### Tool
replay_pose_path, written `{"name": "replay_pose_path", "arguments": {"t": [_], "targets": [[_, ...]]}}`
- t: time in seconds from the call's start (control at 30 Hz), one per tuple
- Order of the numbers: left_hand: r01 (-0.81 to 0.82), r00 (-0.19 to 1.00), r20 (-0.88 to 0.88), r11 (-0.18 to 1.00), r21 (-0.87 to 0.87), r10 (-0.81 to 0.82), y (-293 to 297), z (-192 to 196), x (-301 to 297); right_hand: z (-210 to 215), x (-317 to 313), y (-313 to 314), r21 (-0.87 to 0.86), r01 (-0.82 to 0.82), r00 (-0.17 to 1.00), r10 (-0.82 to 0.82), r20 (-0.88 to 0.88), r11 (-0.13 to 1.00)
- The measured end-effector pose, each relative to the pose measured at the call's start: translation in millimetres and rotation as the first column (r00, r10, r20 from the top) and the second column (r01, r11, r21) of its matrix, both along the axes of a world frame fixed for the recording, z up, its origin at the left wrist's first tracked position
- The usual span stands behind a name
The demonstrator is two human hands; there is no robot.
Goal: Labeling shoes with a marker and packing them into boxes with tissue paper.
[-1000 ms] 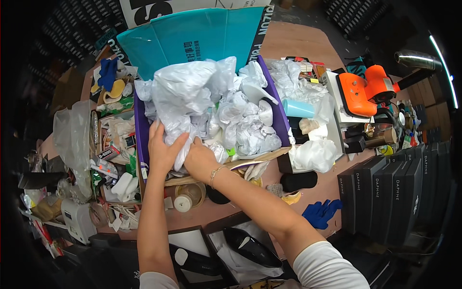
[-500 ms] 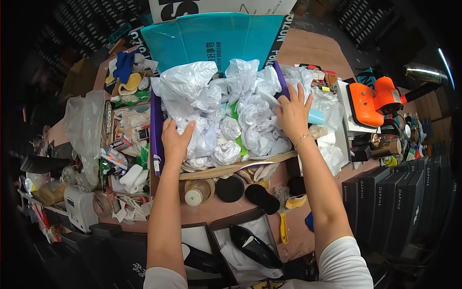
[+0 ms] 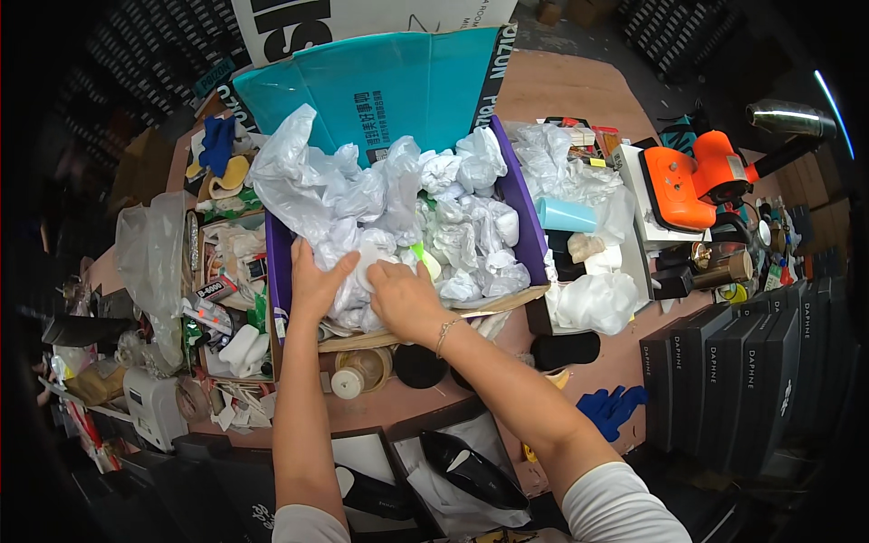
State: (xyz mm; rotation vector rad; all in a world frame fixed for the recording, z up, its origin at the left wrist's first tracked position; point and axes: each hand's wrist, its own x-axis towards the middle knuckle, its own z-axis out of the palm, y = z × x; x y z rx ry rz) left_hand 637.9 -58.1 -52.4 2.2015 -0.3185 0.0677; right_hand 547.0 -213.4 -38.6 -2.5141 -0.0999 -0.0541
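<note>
Crumpled white plastic bags (image 3: 425, 217) fill the purple-walled open box (image 3: 529, 226) in the upper middle of the frame, heaped above its rim under a raised teal flap (image 3: 380, 90). They look thin, very light and soft, a bit slippery, and likely to spring back when pressed; best taken by bunching a fistful of film at the near edge of the heap. Too many overlap to count, well over a dozen wads.

Both hands lie on the heap's lower edge. The left hand (image 3: 315, 285) rests flat, fingers together and slightly curled on the film. The right hand (image 3: 407, 299), with one thin bracelet, presses beside it, fingers spread and bent into the bags; neither is closed on anything.

Nearby: one light-blue cup (image 3: 566, 215), one orange tool (image 3: 692, 181) at right, one black shoe (image 3: 471, 471) in the tray below, and four black boxes (image 3: 742, 380) at lower right.
</note>
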Motion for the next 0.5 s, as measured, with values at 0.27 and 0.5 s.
{"name": "replay_pose_path", "arguments": {"t": [0.27, 0.5], "targets": [[-0.119, 0.988, -0.098, 0.993, 0.012, 0.119, 7, -6, 0, 23, 62, -71, 0.489, 0.265, 0.795, -0.475, 0.377, 0.831], [-0.142, 0.977, -0.165, 0.989, -0.048, 0.133, 8, -9, 5, 10, 80, -35, -0.056, -0.068, 0.985, 0.058, -0.164, 0.996]]}}
